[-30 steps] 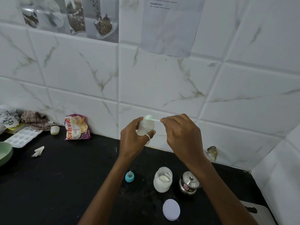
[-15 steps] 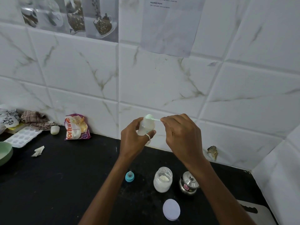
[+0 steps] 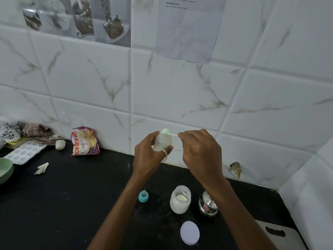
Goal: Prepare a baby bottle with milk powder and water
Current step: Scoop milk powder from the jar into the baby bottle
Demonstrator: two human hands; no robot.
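My left hand holds a small clear baby bottle up in front of the tiled wall. My right hand pinches the handle of a pale green scoop, whose bowl sits turned over on the bottle's mouth. Down on the black counter stands an open glass jar of white milk powder. Its white lid lies in front of it. The bottle's blue teat cap rests to the jar's left.
A small steel pot with a lid stands right of the jar. A cutting board lies at the lower right. At the left are a flour packet, an ice tray, a green bowl and cloths.
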